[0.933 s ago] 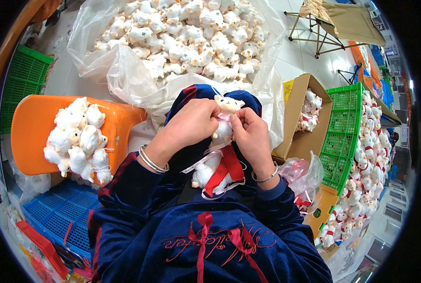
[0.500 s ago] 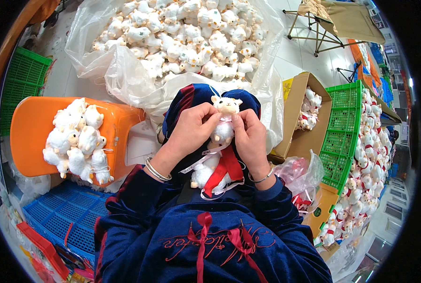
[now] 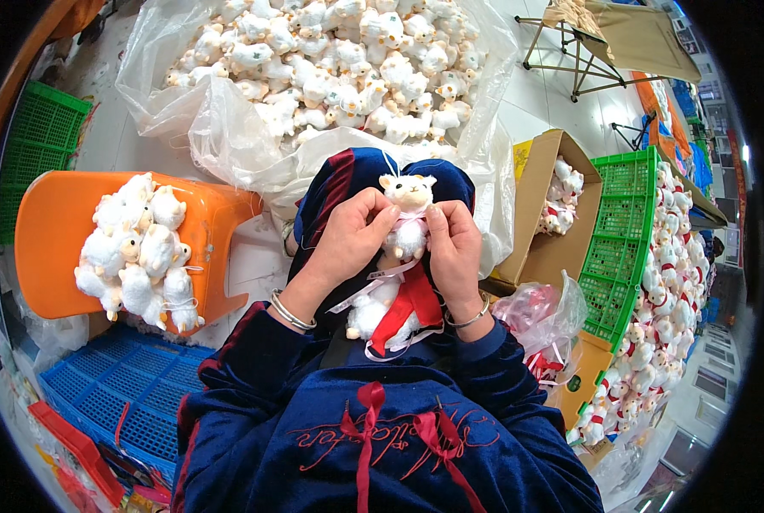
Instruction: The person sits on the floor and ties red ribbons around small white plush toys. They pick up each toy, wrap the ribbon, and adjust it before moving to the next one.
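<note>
A small white plush sheep (image 3: 409, 193) with a cream face and a hanging loop on its head is held upright over my lap. A pale pink ribbon (image 3: 412, 217) circles its neck. My left hand (image 3: 352, 237) pinches that ribbon on one side of the neck. My right hand (image 3: 457, 248) pinches it on the other; the exact grip is partly hidden by the fingers. Below, another white plush toy (image 3: 365, 316) lies on my lap, partly covered by a wide red ribbon (image 3: 414, 301) and narrow pale ribbons (image 3: 356, 295).
Beyond my knees, a clear plastic sack (image 3: 219, 128) holds a heap of plush toys. Several sheep sit on an orange stool (image 3: 48, 248) at left, above a blue crate (image 3: 117, 376). At right are a cardboard box (image 3: 523, 222), a ribbon bag (image 3: 540, 321) and a green crate (image 3: 613, 248).
Both hands stay pinched at the sheep's neck with barely any movement. The whole view has shifted very slightly.
</note>
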{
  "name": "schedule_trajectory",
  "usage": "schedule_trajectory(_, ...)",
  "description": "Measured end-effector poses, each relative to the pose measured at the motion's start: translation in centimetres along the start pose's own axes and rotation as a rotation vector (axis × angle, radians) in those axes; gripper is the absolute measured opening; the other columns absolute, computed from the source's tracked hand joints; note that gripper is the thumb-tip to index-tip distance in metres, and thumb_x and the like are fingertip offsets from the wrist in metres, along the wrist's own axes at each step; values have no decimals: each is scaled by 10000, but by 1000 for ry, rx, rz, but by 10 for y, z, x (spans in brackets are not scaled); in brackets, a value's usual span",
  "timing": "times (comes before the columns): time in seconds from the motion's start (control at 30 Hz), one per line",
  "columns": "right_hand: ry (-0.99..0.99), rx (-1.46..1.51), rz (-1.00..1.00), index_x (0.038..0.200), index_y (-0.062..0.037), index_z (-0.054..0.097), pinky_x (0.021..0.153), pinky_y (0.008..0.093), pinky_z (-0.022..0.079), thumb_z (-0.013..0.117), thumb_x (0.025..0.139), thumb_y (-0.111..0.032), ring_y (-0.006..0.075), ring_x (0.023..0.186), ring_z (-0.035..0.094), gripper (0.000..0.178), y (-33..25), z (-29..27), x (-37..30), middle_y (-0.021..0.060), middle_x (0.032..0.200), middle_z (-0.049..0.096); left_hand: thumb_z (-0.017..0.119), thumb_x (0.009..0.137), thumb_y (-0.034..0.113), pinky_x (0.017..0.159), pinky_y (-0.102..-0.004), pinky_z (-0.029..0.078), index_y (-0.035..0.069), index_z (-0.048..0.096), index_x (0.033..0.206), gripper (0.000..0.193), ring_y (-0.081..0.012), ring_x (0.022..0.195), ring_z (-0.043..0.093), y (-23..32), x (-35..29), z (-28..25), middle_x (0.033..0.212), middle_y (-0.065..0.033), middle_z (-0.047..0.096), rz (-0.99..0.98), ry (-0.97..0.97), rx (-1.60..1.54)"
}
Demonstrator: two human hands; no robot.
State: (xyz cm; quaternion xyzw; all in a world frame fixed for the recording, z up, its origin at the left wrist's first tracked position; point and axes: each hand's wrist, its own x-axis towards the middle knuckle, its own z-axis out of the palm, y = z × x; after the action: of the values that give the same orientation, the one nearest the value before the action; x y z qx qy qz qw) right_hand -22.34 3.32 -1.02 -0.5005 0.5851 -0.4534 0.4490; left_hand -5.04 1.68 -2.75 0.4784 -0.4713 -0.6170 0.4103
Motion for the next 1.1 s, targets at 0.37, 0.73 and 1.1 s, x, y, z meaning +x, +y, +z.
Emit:
schedule_trajectory(0.37, -29, 38, 6, 991, -30, 640, 600, 189, 399, 516, 1095, -213, 22, 680, 491, 244, 5, -4, 2, -23, 827, 609, 650, 995, 187, 633, -266, 467, -4, 630, 883, 223, -69, 691, 532, 0, 0, 2, 753, -9, 623, -14, 32, 22)
schedule_trajectory(0.73, -95, 96, 84, 1006, -1, 651, 647, 203, 452, 585, 1058, -154, 28, 751, 532, 174, 2, -8, 4, -27, 851, 626, 788, 859, 199, 606, -300, 516, -9, 608, 825, 277, -121, 630, 604, 12, 4, 18, 710, -79, 655, 11, 155, 264)
schedule_trajectory(1.1, -64, 65, 82, 1006, 10, 648, 667, 208, 476, 627, 1034, -138, 34, 770, 564, 153, 10, -7, 6, -16, 873, 653, 787, 847, 197, 606, -310, 515, -2, 623, 818, 259, -149, 608, 617, 12, 4, 18, 683, -87, 654, -11, 151, 290)
